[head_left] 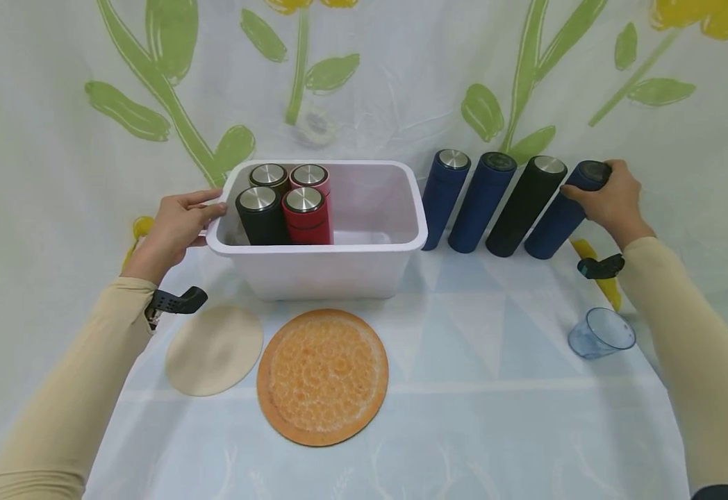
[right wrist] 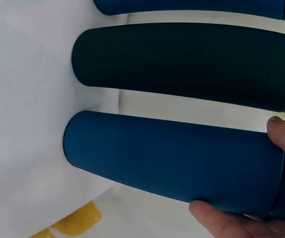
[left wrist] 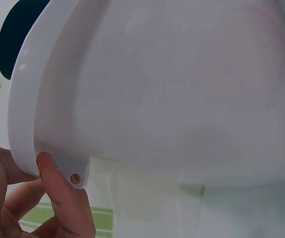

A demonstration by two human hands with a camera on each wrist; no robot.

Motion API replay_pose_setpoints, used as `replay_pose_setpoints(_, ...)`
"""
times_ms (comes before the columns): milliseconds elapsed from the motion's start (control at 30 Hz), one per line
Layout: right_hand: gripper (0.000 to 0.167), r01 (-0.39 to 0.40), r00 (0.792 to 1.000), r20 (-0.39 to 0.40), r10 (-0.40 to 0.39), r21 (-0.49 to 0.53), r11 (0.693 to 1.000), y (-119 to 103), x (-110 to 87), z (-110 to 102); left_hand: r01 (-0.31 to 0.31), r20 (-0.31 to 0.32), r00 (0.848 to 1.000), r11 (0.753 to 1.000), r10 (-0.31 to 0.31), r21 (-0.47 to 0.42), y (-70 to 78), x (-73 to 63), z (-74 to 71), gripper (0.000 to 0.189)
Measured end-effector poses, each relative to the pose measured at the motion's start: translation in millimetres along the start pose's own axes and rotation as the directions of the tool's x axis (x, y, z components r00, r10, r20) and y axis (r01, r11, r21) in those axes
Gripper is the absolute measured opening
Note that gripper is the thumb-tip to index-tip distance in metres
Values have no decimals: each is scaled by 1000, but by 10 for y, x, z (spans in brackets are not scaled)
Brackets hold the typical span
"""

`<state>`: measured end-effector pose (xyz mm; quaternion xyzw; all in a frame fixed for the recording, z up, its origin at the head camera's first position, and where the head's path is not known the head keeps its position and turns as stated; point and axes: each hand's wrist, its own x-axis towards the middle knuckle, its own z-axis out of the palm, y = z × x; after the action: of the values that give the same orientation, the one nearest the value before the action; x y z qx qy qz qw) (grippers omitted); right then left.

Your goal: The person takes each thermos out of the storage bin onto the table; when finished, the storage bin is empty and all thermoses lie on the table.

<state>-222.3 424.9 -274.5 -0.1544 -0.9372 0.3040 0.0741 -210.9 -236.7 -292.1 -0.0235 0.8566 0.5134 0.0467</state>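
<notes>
My left hand (head_left: 179, 226) grips the rim at the left end of a white plastic bin (head_left: 314, 271); in the left wrist view a finger lies under that rim, by a tab with a hole. Inside the bin's left half stand a black thermos (head_left: 262, 221), a red thermos (head_left: 308, 221), a pink thermos (head_left: 323, 182) and a dark one behind, all with steel-topped lids. My right hand (head_left: 614, 201) holds the upper part of a blue thermos (right wrist: 172, 158) at the right end of a row. Beside it stands a black thermos (right wrist: 182, 64), apart from it.
Further left in the row stand two more blue thermoses, one of them (head_left: 442, 201) close to the bin's right end. A clear bluish cup (head_left: 601, 335) stands at the right. In front of the bin lie a beige disc (head_left: 215, 351) and a round orange-patterned mat (head_left: 323, 378).
</notes>
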Motion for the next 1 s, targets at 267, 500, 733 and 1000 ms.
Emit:
replay_pose_setpoints(267, 98, -49, 999, 3, 49, 14, 999, 32, 57, -53, 12, 13, 1000, 1000, -12, 2, 10, 18, 11, 57)
replay_pose_setpoints(500, 98, -57, 998, 5, 57, 16, 998, 25, 72, -26, 16, 7, 1000, 1000, -16, -3, -11, 17, 0, 57)
replay_pose_setpoints(733, 109, -66, 998, 19, 67, -49, 997, 1, 8, -59, 13, 19, 1000, 1000, -13, 2, -7, 22, 12, 56)
replay_pose_setpoints(1000, 113, -16, 1000, -10, 15, -135, 991, -126, -34, -109, 16, 6, 1000, 1000, -17, 4, -12, 15, -5, 57)
